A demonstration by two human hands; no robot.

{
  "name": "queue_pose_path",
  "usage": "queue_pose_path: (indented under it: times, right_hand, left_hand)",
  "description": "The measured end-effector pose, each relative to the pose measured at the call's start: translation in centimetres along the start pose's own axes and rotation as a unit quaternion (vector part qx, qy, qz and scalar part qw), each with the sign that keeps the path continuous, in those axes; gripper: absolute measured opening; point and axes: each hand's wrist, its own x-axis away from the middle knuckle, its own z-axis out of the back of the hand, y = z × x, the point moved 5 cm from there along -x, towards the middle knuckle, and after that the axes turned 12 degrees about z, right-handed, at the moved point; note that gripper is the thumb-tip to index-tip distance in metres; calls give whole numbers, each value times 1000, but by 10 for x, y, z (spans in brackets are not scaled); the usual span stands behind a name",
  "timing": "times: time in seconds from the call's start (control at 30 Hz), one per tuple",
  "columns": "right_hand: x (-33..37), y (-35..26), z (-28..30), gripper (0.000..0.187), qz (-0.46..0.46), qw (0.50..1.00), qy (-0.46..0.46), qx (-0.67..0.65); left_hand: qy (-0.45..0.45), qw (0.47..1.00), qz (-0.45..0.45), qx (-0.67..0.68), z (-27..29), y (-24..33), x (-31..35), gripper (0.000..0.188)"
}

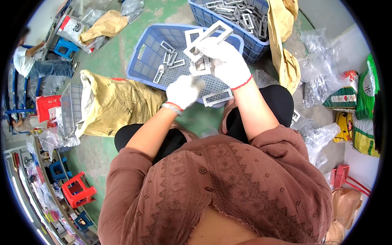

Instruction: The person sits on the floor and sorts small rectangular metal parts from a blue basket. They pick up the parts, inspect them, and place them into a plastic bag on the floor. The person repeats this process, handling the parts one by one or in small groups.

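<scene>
My right hand (224, 57), in a white glove with a red cuff, grips several grey rectangular frames (220, 27) above a blue plastic crate (141, 51). The frames fan out at different angles, and the glove covers part of them. My left hand (182, 92), gloved the same way, is over the crate's near rim with its fingers curled in. Blur at the fingertips hides whether anything is in them. A few loose grey frames (169, 57) lie on the crate's perforated bottom. Another frame (217, 98) rests at the near rim, below my right wrist.
Behind stands a second blue crate (196, 14) heaped with grey frames. A yellow sack (118, 104) lies at the left, beside a grey crate (71, 106). Brown paper (281, 49) and clear plastic bags (320, 69) are at the right. A red stool (77, 190) and another person (24, 59) are further left.
</scene>
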Motion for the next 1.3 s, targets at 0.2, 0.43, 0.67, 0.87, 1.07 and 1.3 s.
queue_pose_path:
  times: [0.2, 0.43, 0.67, 0.87, 1.07, 1.3]
  right_hand:
    - [4, 7, -18, 25, -2, 998, -52, 37]
    - [12, 24, -38, 31, -45, 993, -82, 72]
    - [13, 24, -40, 27, -84, 988, -105, 73]
    - [9, 6, -34, 17, -3, 985, -71, 158]
    - [4, 7, -24, 20, -29, 989, -19, 144]
    - [4, 18, -15, 28, -53, 998, -1, 37]
  left_hand:
    - [234, 889, -142, 368, 99, -17, 36, 49]
    - [333, 892, -299, 57, 119, 9, 51, 62]
    - [320, 894, -237, 207, 122, -8, 45, 33]
    - [33, 783, -2, 621, 116, -27, 37, 25]
    - [-133, 580, 52, 802, 108, -32, 37, 27]
    - [-231, 530, 155, 801, 101, -20, 43, 39]
